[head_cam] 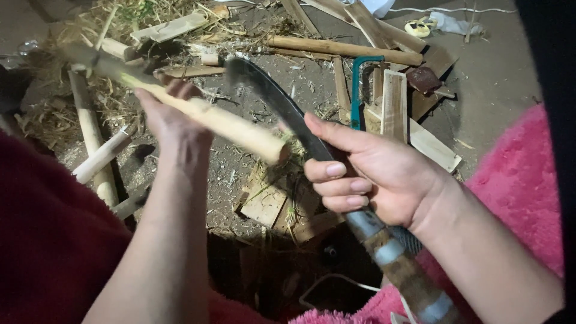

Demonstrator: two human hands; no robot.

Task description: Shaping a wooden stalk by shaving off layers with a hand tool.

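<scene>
My left hand (pixel 174 123) grips a pale peeled wooden stick (pixel 228 123) that slants from upper left down to its cut end near the middle. My right hand (pixel 372 171) is closed around a large curved dark blade (pixel 276 96), holding it where the blade meets the banded handle (pixel 396 258). The blade's tip points up and left, just behind the stick. The stick's far end is blurred.
The ground is littered with wood offcuts (pixel 396 105), poles (pixel 345 48), a small flat board (pixel 264 201) and dry straw (pixel 120 90). A teal-framed hacksaw (pixel 358 90) lies right of the blade. Pink fuzzy cloth (pixel 516 180) covers my right side, dark red cloth (pixel 48 240) my left.
</scene>
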